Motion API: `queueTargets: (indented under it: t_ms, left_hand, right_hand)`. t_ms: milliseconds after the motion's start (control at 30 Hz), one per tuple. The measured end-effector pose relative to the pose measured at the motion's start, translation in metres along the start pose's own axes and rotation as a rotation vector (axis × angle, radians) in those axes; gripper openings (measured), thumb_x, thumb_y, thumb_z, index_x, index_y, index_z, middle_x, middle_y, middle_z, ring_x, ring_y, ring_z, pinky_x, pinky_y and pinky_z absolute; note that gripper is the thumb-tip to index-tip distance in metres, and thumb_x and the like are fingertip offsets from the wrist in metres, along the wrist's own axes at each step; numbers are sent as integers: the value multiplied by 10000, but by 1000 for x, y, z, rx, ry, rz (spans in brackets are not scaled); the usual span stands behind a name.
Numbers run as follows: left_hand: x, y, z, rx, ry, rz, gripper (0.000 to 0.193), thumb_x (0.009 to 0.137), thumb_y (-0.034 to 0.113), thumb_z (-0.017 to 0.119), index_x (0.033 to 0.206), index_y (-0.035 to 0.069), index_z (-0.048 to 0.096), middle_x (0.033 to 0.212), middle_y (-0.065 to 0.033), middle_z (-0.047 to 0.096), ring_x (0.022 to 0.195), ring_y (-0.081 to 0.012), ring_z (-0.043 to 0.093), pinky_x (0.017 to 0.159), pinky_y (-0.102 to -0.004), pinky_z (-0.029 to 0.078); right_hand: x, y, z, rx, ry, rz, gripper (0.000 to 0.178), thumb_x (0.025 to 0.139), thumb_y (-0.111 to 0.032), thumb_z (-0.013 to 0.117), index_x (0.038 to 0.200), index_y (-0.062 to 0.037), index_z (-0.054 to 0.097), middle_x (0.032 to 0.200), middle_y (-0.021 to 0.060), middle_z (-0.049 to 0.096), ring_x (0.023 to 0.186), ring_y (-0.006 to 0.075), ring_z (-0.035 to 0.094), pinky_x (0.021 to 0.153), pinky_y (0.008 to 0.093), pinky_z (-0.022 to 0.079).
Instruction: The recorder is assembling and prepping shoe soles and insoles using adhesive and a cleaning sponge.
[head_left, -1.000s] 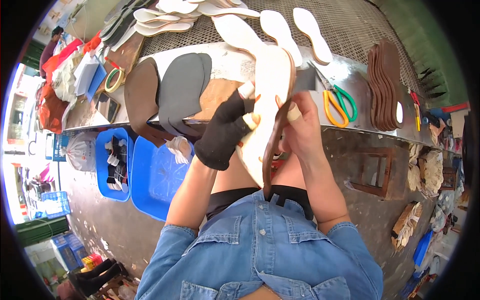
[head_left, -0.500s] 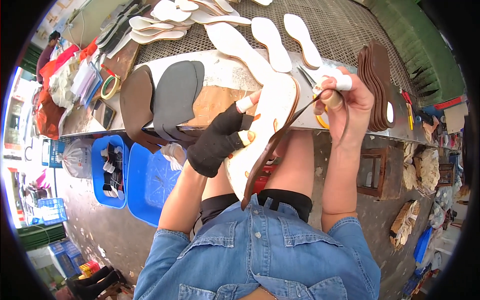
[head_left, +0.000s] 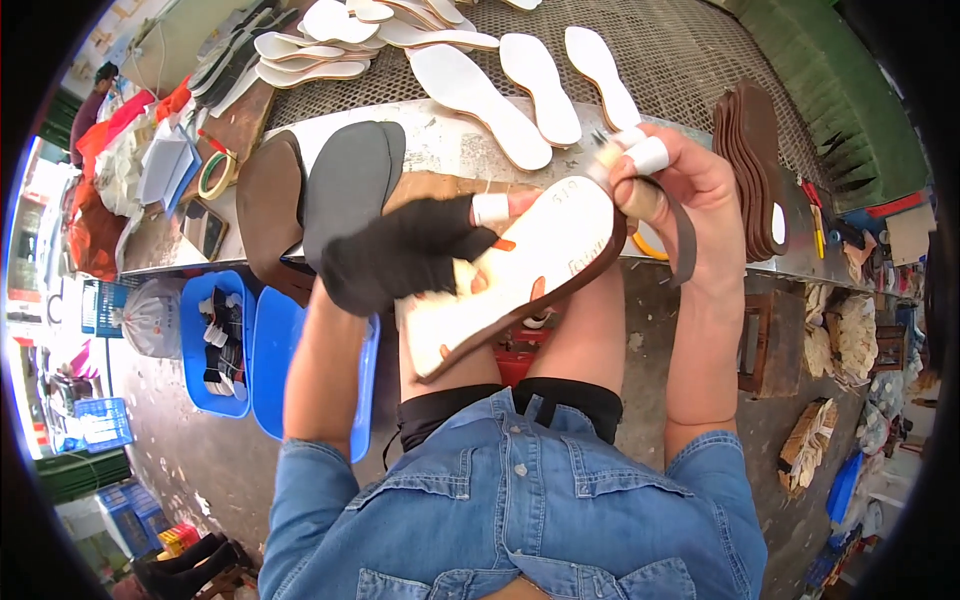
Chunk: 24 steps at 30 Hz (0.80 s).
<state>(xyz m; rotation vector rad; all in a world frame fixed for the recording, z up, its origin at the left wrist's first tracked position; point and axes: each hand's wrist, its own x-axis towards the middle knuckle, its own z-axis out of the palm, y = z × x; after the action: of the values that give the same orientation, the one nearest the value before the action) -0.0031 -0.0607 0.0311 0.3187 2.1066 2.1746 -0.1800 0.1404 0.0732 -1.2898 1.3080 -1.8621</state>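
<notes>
My left hand (head_left: 410, 255), in a black fingerless glove with a taped thumb, grips a white insole (head_left: 515, 275) tilted above my thighs. Slots with orange-brown tabs show on its face, and a dark brown strip (head_left: 540, 312) runs along its near edge. At the insole's far end, my right hand (head_left: 680, 185), with white-taped fingers, is closed on the loose end of the strip (head_left: 686, 235), which curls down past the palm. A pointed metal tool, apparently scissors, sticks out blurred beyond the right fingertips; a yellow-orange loop (head_left: 650, 242) shows below that hand.
White insoles (head_left: 480, 105) lie on the bench and its mesh top. Brown sole pieces (head_left: 750, 170) are stacked at right; brown (head_left: 270, 195) and grey sheets (head_left: 350, 185) overhang the bench edge at left. Blue bins (head_left: 215, 340) stand below, and a wooden stool (head_left: 770, 345) at right.
The insole has turned so its far end points right, towards my right hand. My left hand has shifted left and up. The strip's stretched part now lies against the insole's edge.
</notes>
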Motion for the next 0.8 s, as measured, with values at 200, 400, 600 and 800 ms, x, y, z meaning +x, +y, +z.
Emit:
queueTargets:
  t_ms: [200,400,600,800]
  left_hand:
    - [35,54,-14,1151,476,224,494,760,102,708,1197,-13,508,1000,-61,612,894,-123,567,831,-287,450]
    - [0,8,64,56,217,-124,443,863,308,606,1133,-25,497,933,-121,614,891,-189,605,774,-309,494]
    - [31,-43,76,-1076,878,208,363,897,188,524,1188,-8,433,1080,-138,561,958,-250,593,815,-361,507]
    - [36,-38,49,-835,1018,356,381,879,21,446,1251,-37,389,1128,-149,549,1004,-245,585,873,-354,495]
  right_hand:
    - [-9,21,1,-9,132,-45,126,843,-45,620,938,-9,547,848,9,606,758,55,555,657,195,452]
    - [-18,25,32,-382,505,-275,126,869,-64,604,964,-11,540,902,35,593,837,91,554,750,219,429]
    - [-46,60,66,-263,501,-309,120,843,-36,625,926,5,548,921,67,594,843,112,552,766,230,435]
    - [-56,58,57,-89,445,-138,161,760,73,656,918,58,629,943,122,594,738,135,586,625,213,493]
